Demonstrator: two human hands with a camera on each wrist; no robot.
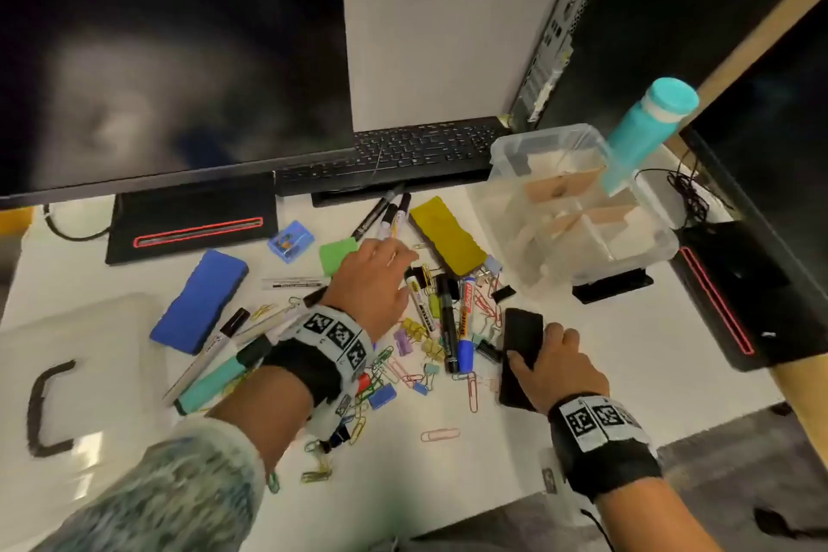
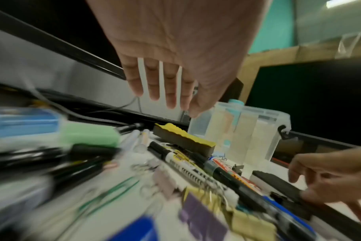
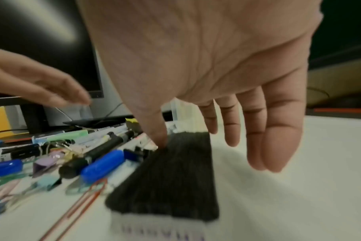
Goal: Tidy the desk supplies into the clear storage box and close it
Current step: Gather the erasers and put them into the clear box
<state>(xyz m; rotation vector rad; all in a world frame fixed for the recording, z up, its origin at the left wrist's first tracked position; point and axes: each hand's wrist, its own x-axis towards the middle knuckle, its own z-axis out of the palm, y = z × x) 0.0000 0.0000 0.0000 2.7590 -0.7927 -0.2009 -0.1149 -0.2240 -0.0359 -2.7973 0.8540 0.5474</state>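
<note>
The clear storage box (image 1: 582, 211) (image 2: 247, 133) stands open at the right, with cardboard dividers inside. Markers (image 1: 448, 318), binder clips and paper clips (image 1: 403, 368) lie heaped in the middle of the desk. My left hand (image 1: 372, 278) (image 2: 169, 101) hovers over the heap with straight, spread fingers and holds nothing. My right hand (image 1: 551, 368) (image 3: 212, 151) spans a black eraser-like block (image 1: 519, 350) (image 3: 175, 179). Its thumb touches the block's top. Its fingers hang fairly straight at the block's right side.
The box lid (image 1: 76, 372) with a black handle lies at the left. A blue eraser (image 1: 201, 300), yellow eraser (image 1: 448, 235), green block (image 1: 338, 253) and small blue case (image 1: 290, 240) lie around the heap. A teal bottle (image 1: 645, 130) stands behind the box. Monitor and keyboard (image 1: 394, 152) stand behind.
</note>
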